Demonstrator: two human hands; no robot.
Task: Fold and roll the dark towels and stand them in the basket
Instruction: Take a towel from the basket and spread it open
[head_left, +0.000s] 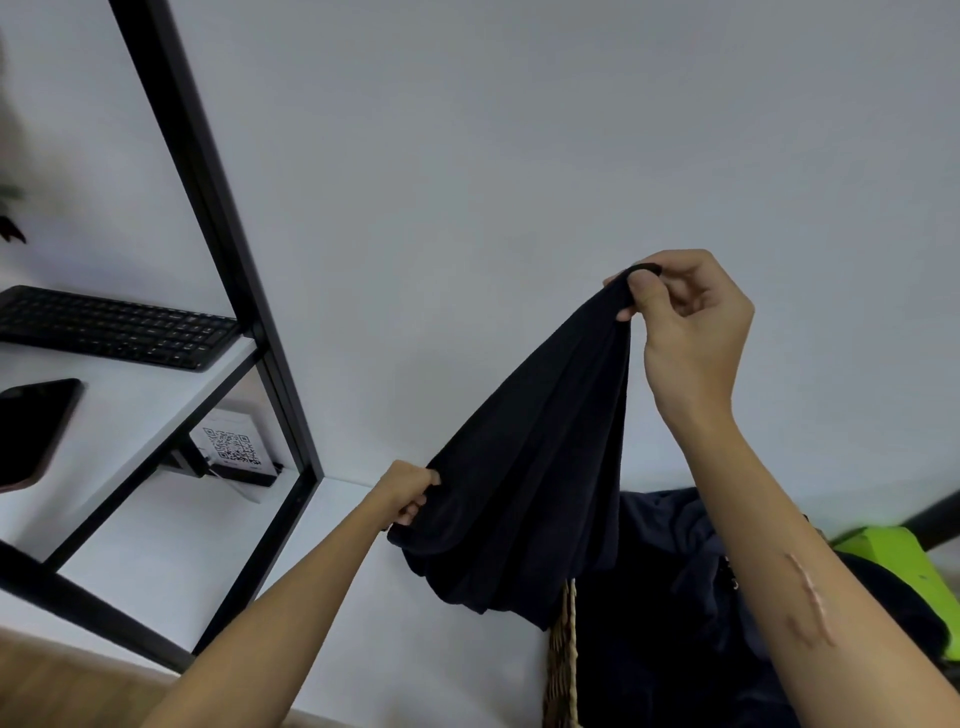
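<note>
Head view, looking down and forward at my two hands before a plain white wall. My right hand (685, 312) is raised, thumb and forefinger pinching the top corner of a dark towel (535, 457); the remaining fingers are curled loosely behind the pinch. My left hand (408, 493) is lower and to the left, fingers curled round the towel's near edge, gripping a bunched fold. The towel hangs slack between the two grips in long pleats, its lower hem drooping just above the woven basket (563, 660), of which only a strip of wicker wall shows. More dark towels (675, 551) lie heaped behind and to the right of the held one, over the basket; whether they rest inside it I cannot tell. A lime-green object (898, 566) shows at the right edge, partly hidden by my right forearm. To the left stands a black-framed shelf (228, 270) with white boards, bearing a black keyboard (114, 327), a dark phone (31, 431), and, lower down, a QR-code card (234, 447).
</note>
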